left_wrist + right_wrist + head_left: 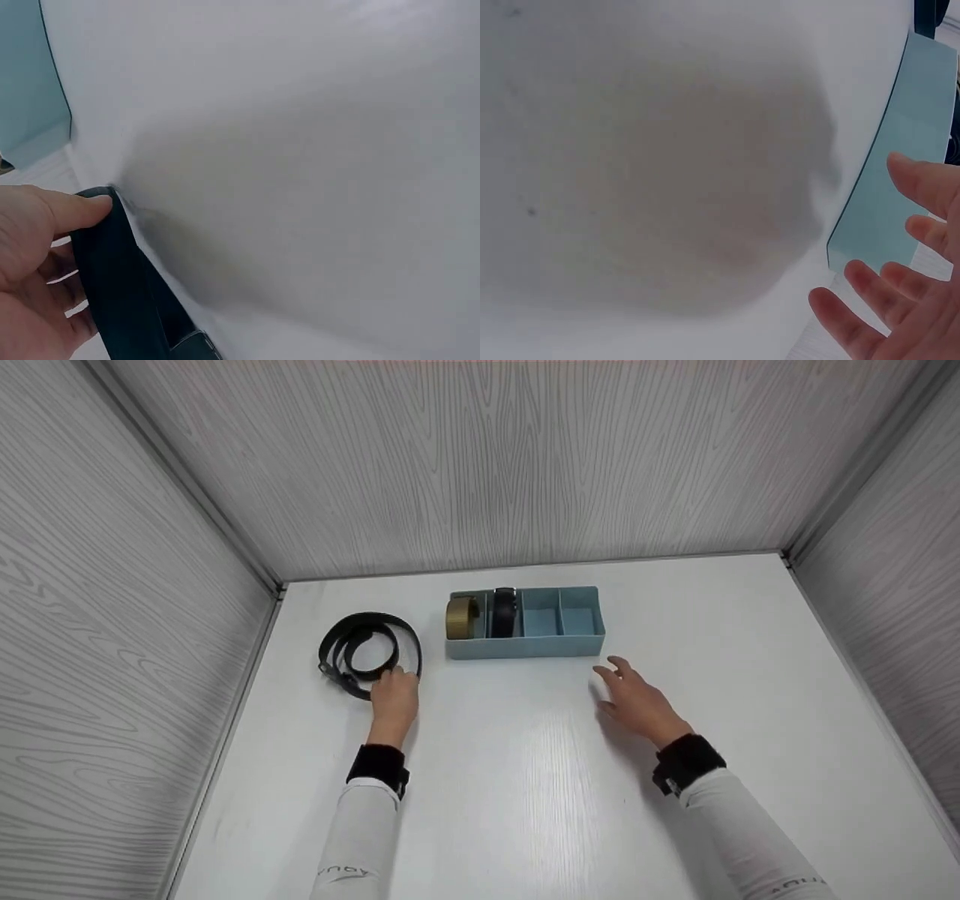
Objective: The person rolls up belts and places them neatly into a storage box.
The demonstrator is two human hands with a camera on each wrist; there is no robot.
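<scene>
A black belt (pixel 409 631) lies in loose coils on the left of the white table. My left hand (pixel 394 699) pinches the near right part of its strap; in the left wrist view the thumb (pixel 94 211) presses on the dark band (pixel 120 277) with the fingers behind it. Over the table at the right, my right hand (pixel 637 705) hovers with spread fingers and holds nothing. Just beyond its fingertips stands a blue divided box (pixel 525 648). A rolled tan belt (pixel 459 619) sits in the leftmost compartment, and a rolled black belt (pixel 504 613) in the one beside it.
The two right-hand compartments of the box show bare floors. A wood-grain panel (pixel 480 465) rises behind the table (pixel 510 780), with side panels at the left (pixel 112 660) and right (pixel 900 607).
</scene>
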